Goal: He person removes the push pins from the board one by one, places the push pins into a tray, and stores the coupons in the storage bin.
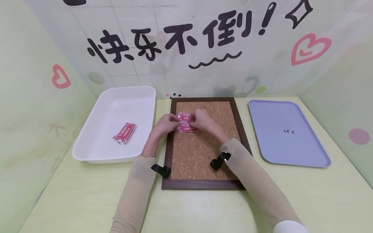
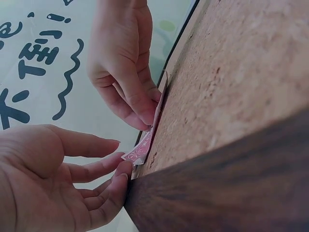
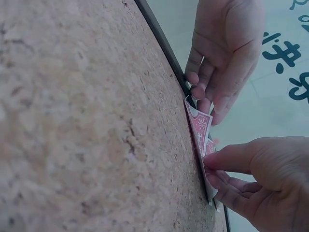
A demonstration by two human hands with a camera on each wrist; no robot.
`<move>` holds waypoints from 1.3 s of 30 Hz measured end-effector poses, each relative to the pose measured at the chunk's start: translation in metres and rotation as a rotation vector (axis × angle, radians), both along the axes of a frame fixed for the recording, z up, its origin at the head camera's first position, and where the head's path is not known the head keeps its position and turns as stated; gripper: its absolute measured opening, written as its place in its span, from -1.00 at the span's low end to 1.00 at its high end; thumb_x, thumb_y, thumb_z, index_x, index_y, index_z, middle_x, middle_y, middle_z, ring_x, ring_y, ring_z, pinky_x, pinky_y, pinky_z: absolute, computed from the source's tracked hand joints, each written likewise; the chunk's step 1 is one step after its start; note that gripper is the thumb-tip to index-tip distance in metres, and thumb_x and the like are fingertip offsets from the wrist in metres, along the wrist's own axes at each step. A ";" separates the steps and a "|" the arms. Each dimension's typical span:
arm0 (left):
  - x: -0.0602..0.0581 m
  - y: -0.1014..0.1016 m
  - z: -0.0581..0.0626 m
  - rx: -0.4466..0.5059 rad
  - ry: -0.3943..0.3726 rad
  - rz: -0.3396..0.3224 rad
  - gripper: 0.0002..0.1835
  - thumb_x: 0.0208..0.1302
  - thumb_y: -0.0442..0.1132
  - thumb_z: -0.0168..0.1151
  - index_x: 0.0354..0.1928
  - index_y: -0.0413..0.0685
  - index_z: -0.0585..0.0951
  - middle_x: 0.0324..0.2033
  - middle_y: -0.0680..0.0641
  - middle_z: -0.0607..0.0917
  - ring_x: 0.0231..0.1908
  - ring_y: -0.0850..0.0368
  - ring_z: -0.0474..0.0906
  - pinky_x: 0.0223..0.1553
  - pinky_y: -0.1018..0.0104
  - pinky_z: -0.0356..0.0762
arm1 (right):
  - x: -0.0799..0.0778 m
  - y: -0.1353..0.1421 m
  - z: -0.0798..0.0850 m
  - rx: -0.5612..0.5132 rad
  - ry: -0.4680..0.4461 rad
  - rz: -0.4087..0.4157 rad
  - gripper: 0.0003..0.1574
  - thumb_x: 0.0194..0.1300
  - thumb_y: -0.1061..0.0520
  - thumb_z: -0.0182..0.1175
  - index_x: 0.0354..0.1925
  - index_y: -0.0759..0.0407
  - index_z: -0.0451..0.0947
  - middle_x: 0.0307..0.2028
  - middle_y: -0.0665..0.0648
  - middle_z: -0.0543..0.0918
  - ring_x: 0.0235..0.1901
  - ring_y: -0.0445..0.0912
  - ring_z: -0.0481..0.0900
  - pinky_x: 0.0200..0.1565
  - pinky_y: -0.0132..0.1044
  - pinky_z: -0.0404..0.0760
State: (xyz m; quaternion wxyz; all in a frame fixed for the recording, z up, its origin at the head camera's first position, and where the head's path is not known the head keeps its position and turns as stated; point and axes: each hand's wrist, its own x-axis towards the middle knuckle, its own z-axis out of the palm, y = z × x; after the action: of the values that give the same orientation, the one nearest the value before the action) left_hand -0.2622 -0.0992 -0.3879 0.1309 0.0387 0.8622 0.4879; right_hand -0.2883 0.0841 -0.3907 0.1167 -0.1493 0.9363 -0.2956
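Two pink paper coupons lie one above the other on the upper left of a cork board (image 1: 201, 155). Both hands are at the lower coupon (image 1: 187, 128); the upper coupon (image 1: 183, 115) is partly covered by fingers. My right hand (image 1: 203, 120) pinches the lower coupon near its upper edge, as the right wrist view shows; whether a tack sits between those fingertips is hidden. At the coupon's left end, my left hand (image 1: 166, 124) has loosely bent fingers touching the corner, its thumb apart from them. The coupon's surface (image 3: 201, 121) tilts slightly off the cork.
A white basin (image 1: 102, 152) stands left of the board and holds a pile of pink coupons (image 1: 125, 133). To the right lies a blue-grey tray (image 1: 279, 145) with several small metal tacks (image 1: 288, 131). The board's dark wooden frame (image 1: 201, 184) is raised around the cork.
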 end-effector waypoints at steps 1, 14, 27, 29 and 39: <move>0.000 0.000 0.000 0.002 -0.001 -0.001 -0.69 0.39 -0.35 0.19 0.09 -0.40 0.55 -0.10 -0.27 0.62 -0.26 0.04 0.51 -0.27 0.34 0.49 | -0.001 0.000 0.000 0.004 -0.003 -0.001 -0.85 0.33 0.29 0.29 -0.12 0.26 0.70 -0.20 0.20 0.72 -0.23 -0.03 0.65 -0.21 -0.32 0.64; -0.003 0.000 -0.002 0.047 -0.035 -0.036 -0.75 0.37 -0.43 0.19 0.01 -0.47 0.58 -0.28 -0.24 0.68 -0.43 0.15 0.55 -0.35 0.38 0.57 | -0.005 -0.003 -0.001 0.017 -0.017 -0.005 -0.94 0.29 0.29 0.31 -0.25 0.28 0.65 -0.34 0.18 0.68 -0.45 -0.10 0.57 -0.45 -0.39 0.55; -0.002 -0.001 -0.003 0.046 -0.064 -0.043 -0.79 0.33 -0.47 0.19 -0.05 -0.48 0.58 -0.37 -0.17 0.64 -0.49 0.17 0.56 -0.40 0.41 0.58 | -0.002 -0.004 -0.003 0.016 0.015 -0.008 -0.93 0.23 0.28 0.33 -0.30 0.27 0.62 -0.38 0.16 0.67 -0.51 -0.12 0.55 -0.51 -0.40 0.50; -0.002 -0.001 -0.003 0.040 -0.061 -0.043 -0.79 0.33 -0.47 0.18 -0.05 -0.49 0.59 -0.36 -0.17 0.63 -0.50 0.18 0.55 -0.40 0.41 0.59 | -0.001 -0.004 -0.003 0.002 0.008 -0.017 -0.92 0.23 0.27 0.34 -0.29 0.27 0.62 -0.39 0.16 0.67 -0.52 -0.12 0.55 -0.52 -0.40 0.51; -0.001 -0.001 -0.002 0.058 -0.074 -0.023 -0.80 0.30 -0.51 0.17 -0.07 -0.50 0.60 -0.33 -0.18 0.61 -0.50 0.17 0.55 -0.39 0.42 0.59 | 0.000 0.000 -0.004 -0.023 0.028 -0.025 -0.83 0.21 0.24 0.39 -0.23 0.28 0.65 -0.35 0.18 0.69 -0.42 -0.08 0.62 -0.41 -0.38 0.62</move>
State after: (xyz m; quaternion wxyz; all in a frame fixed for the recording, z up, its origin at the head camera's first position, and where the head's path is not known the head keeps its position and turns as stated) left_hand -0.2634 -0.1000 -0.3896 0.1674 0.0344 0.8416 0.5124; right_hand -0.2882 0.0836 -0.3944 0.0983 -0.1429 0.9362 -0.3056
